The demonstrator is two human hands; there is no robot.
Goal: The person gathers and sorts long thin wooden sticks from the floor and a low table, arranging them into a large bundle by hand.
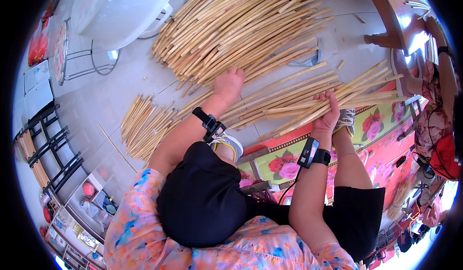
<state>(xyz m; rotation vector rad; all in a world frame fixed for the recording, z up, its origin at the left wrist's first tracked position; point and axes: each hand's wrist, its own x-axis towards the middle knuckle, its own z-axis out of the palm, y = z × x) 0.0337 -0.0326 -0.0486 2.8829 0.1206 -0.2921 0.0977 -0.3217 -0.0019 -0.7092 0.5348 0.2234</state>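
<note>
A large heap of pale wooden sticks [241, 24] lies on the tiled floor in front of me. My left hand [229, 84] is at the heap's near edge, its fingers curled on a stick there. My right hand [330, 110] is closed around a small bundle of long sticks [357, 89], which slants up to the right above the patterned mat. Between my hands, more long sticks [284, 94] lie loosely side by side. A group of shorter sticks [144, 125] rests on the floor left of my left forearm.
A large white tub [125, 9] and a round-topped metal stool [61, 53] stand at far left. Black metal frames [50, 144] and shelves [72, 226] line the left side. A flowered mat [289, 161] lies by my feet. Another person's arm [446, 67] is at right, beside a wooden leg [386, 9].
</note>
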